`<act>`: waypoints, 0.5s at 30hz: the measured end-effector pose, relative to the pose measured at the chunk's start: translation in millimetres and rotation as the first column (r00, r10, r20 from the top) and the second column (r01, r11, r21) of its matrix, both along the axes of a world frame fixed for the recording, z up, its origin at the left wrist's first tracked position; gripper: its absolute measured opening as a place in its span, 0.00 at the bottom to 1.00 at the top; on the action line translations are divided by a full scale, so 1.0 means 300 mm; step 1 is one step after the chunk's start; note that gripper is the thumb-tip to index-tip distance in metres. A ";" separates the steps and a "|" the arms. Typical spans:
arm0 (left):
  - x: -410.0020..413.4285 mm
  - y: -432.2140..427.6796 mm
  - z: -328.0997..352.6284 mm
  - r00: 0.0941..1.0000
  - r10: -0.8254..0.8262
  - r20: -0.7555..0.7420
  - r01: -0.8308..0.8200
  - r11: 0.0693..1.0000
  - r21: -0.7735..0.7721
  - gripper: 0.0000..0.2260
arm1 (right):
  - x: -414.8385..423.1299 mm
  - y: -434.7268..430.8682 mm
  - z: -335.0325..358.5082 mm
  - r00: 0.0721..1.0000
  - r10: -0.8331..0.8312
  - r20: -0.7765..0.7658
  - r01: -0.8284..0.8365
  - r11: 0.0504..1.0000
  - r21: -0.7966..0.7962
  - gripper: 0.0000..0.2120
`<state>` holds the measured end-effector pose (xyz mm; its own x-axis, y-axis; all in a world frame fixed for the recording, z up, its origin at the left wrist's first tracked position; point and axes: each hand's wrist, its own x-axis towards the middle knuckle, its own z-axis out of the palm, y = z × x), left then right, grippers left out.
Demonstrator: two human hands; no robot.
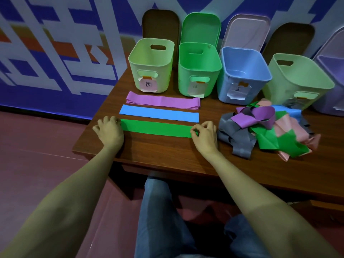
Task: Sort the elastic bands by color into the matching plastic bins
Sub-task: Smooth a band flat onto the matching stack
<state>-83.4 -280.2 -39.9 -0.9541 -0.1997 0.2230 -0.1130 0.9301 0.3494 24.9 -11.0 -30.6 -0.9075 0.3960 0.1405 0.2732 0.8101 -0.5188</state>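
Note:
A green band (156, 128) lies flat and straight on the wooden table (167, 155). My left hand (109, 130) holds its left end with curled fingers. My right hand (203, 134) pinches its right end between thumb and fingers. Behind it lie a flat blue band (158, 113) and a flat purple band (162, 100). A tangled pile of bands (268, 131) in grey, purple, green, pink and blue sits to the right. At the back stand open bins: pale green (150, 66), green (199, 68), blue (242, 75), a second pale green (296, 81) and lilac (331, 86).
Bin lids lean against the patterned wall behind the bins. Paper labels are taped to the bins' fronts. The table's left edge runs just beside my left hand, its front edge near my forearms. My knees are under the table.

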 end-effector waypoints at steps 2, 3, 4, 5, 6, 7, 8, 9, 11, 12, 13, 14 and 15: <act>0.021 0.033 0.001 1.000 0.000 0.011 0.001 0.999 -0.055 0.14 | 0.016 0.010 0.028 0.999 0.031 0.004 -0.031 0.999 -0.011 0.08; 0.039 0.058 0.003 1.000 -0.006 -0.003 0.005 0.998 -0.059 0.15 | 0.030 0.017 0.047 0.998 0.053 -0.018 -0.053 0.999 -0.011 0.08; 0.067 0.093 0.008 0.999 -0.028 -0.029 0.027 0.998 -0.052 0.15 | 0.049 0.027 0.066 0.996 0.077 -0.051 -0.078 0.997 -0.002 0.09; 0.102 0.139 0.014 0.995 -0.075 -0.060 0.073 0.997 -0.034 0.14 | 0.072 0.038 0.087 0.991 0.101 -0.091 -0.100 0.995 0.016 0.09; 0.147 0.197 0.022 0.985 -0.147 -0.091 0.146 0.989 -0.012 0.13 | 0.099 0.053 0.106 0.985 0.119 -0.127 -0.115 0.993 0.036 0.08; 0.198 0.265 0.029 0.965 -0.233 -0.119 0.236 0.972 0.009 0.13 | 0.132 0.070 0.125 0.979 0.128 -0.160 -0.121 0.991 0.056 0.07; 0.254 0.338 0.037 0.935 -0.324 -0.144 0.332 0.943 0.032 0.12 | 0.166 0.091 0.139 0.973 0.132 -0.190 -0.120 0.990 0.073 0.07; 0.312 0.416 0.044 0.895 -0.411 -0.170 0.425 0.904 0.052 0.12 | 0.203 0.115 0.148 0.966 0.132 -0.223 -0.113 0.989 0.094 0.06; 0.426 0.575 0.059 0.796 -0.557 -0.237 0.585 0.808 0.063 0.14 | 0.280 0.176 0.150 0.946 0.123 -0.299 -0.074 0.982 0.171 0.06; 0.475 0.645 0.065 0.746 -0.610 -0.266 0.643 0.764 0.053 0.13 | 0.315 0.205 0.144 0.937 0.119 -0.329 -0.052 0.977 0.207 0.07; 0.519 0.717 0.068 0.698 -0.657 -0.287 0.695 0.718 0.046 0.12 | 0.355 0.244 0.136 0.930 0.109 -0.350 -0.029 0.974 0.226 0.09; 0.553 0.776 0.070 0.658 -0.693 -0.295 0.735 0.676 0.052 0.10 | 0.390 0.281 0.127 0.926 0.096 -0.365 -0.009 0.972 0.235 0.10; 0.576 0.827 0.068 0.627 -0.720 -0.297 0.766 0.639 0.069 0.10 | 0.421 0.320 0.116 0.925 0.076 -0.373 0.018 0.970 0.242 0.11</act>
